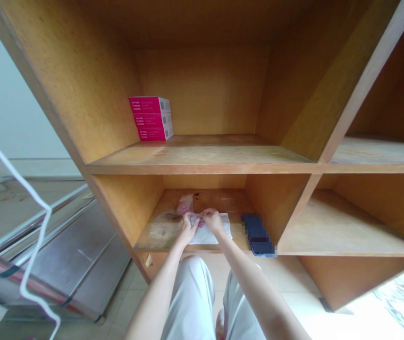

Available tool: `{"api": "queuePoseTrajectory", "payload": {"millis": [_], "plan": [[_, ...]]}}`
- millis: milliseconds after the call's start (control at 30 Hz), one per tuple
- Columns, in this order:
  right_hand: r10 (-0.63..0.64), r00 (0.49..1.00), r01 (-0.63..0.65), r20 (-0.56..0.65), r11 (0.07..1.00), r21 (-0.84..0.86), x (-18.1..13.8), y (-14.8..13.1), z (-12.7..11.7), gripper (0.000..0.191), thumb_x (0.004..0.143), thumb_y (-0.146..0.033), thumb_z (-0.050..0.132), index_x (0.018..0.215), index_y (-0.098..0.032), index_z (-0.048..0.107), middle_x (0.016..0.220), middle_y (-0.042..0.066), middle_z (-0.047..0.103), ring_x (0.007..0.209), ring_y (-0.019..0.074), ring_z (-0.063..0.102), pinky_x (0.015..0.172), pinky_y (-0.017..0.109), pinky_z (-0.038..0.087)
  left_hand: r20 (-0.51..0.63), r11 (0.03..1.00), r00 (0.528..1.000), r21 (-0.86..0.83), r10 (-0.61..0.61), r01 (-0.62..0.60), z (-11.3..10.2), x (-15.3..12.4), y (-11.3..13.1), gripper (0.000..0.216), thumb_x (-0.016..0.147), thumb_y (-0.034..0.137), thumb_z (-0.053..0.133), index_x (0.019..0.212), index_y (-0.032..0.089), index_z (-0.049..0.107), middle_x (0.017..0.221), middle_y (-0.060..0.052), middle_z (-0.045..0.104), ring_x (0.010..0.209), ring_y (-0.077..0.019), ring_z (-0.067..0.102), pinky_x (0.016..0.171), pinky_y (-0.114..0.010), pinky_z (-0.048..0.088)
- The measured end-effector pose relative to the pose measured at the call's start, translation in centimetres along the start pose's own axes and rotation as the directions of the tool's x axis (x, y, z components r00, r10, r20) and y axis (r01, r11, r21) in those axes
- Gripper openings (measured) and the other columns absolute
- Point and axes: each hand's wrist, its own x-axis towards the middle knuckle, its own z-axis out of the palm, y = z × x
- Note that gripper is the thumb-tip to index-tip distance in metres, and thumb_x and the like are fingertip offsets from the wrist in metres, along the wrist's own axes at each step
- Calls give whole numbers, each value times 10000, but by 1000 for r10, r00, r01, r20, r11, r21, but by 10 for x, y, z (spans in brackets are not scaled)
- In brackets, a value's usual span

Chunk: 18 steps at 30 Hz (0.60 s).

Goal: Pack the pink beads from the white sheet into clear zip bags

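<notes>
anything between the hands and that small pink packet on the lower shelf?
Nothing visible. Both the left hand and right hand already touch the small pink packet, which lies over a white sheet on the lower shelf. The dark phone lies off to the right, apart.

My fingers [202, 218] cover most of the small pink packet [197, 220]; its print is too small to read. Right of them, the dark phone [257, 233] is pixelated. Above and left, the lettering on the pink boxes [151, 118] is illegible. Both forearms run off the lower edge.
</notes>
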Motion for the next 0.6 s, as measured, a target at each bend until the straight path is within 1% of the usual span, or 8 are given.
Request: {"api": "queuePoseTrajectory", "payload": {"millis": [100,200,267,333,433,500,567,600], "plan": [[-19,998,16,64,999,50,1,-18,3,157,662,-154,484,670,-147,640,684,51,660,640,154,606,583,217,451,11,1000,1000,22,12,-12,-1,-1,2,388,790,372,446,1095,147,364,1021,-122,545,977,-224,540,827,-387,427],[23,990,-17,136,999,-45,3,-28,7,141,656,-157,504,616,-150,639,573,32,639,540,138,583,487,191,409,27,998,999,50,34,-35,-1,-2,3,402,782,341,456,1112,136,352,1048,-136,534,993,-230,529,842,-396,416],[75,979,-52,191,991,-121,5,-29,10,147,655,-168,524,544,-148,618,497,23,610,465,119,546,425,177,358,33,997,998,55,50,-52,-1,-4,3,403,780,326,457,1119,137,350,1075,-140,523,1013,-229,518,858,-395,406],[122,957,-76,262,981,-177,8,-29,11,211,673,-204,532,477,-148,587,429,17,571,408,105,505,391,176,317,30,997,998,55,57,-58,-1,-4,3,405,777,323,460,1119,135,352,1083,-144,520,1027,-227,511,866,-392,401],[136,924,-69,358,979,-192,13,-26,9,288,708,-262,525,447,-153,578,384,13,541,389,105,487,399,188,319,25,998,998,38,53,-54,-2,-4,4,397,777,330,462,1108,136,359,1058,-138,535,1020,-222,516,859,-385,407],[86,927,-33,364,988,-149,17,-24,6,252,717,-265,527,509,-154,616,434,17,578,440,119,521,436,195,352,17,999,999,19,43,-44,-2,-3,4,384,785,344,453,1098,142,362,1050,-130,539,1010,-218,521,858,-384,408],[24,949,18,313,991,-130,21,-20,2,184,718,-224,525,603,-157,652,539,25,632,532,138,565,493,204,387,-1,1000,1000,-2,24,-24,-2,-2,5,380,790,363,447,1092,148,363,1047,-127,538,1003,-218,524,860,-390,408],[-1,961,45,277,987,-154,22,-18,0,160,714,-194,521,646,-161,662,598,31,651,584,148,581,527,209,401,-11,1000,1000,-12,12,-13,-2,-2,5,382,791,371,446,1091,150,362,1045,-126,537,999,-218,527,859,-393,409]]}}
